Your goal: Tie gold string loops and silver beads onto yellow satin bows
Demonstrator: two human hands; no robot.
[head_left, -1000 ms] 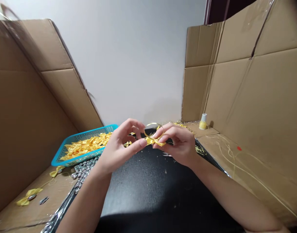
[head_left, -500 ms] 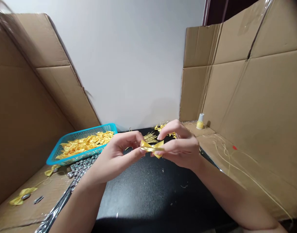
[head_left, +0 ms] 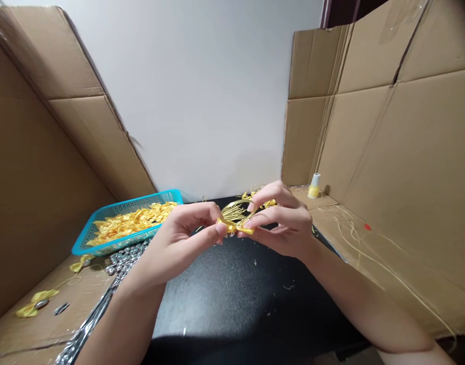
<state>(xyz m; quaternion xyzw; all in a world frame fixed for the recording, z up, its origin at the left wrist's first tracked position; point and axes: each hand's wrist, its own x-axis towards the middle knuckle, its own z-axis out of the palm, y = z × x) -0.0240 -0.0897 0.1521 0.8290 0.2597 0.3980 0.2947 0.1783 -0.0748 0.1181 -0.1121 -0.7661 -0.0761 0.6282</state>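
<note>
Above the black work surface, both hands hold a small yellow ribbon bow [head_left: 229,226] with a thin gold loop [head_left: 236,204] standing up from it. My left hand [head_left: 192,230] pinches the bow's left end between thumb and fingers. My right hand [head_left: 283,223] is closed at its right end, and one raised fingertip touches the loop. Part of the bow is hidden by the fingertips. Behind the loop lies a bundle of thin gold strands [head_left: 232,213], and more yellow pieces [head_left: 270,203] lie by the right fingers.
A blue basket [head_left: 83,242] of yellow bows stands left. Beside it are silver beads [head_left: 128,261] and loose bows with silver pieces [head_left: 42,303]. A small bottle with yellow contents [head_left: 313,190] and pale thread [head_left: 399,284] are on the right. Cardboard walls [head_left: 403,152] rise on both sides.
The bow has been tilted, so the gold loop, edge-on before, now shows as an open ring above it. The right fingers have come in closer to the loop.
</note>
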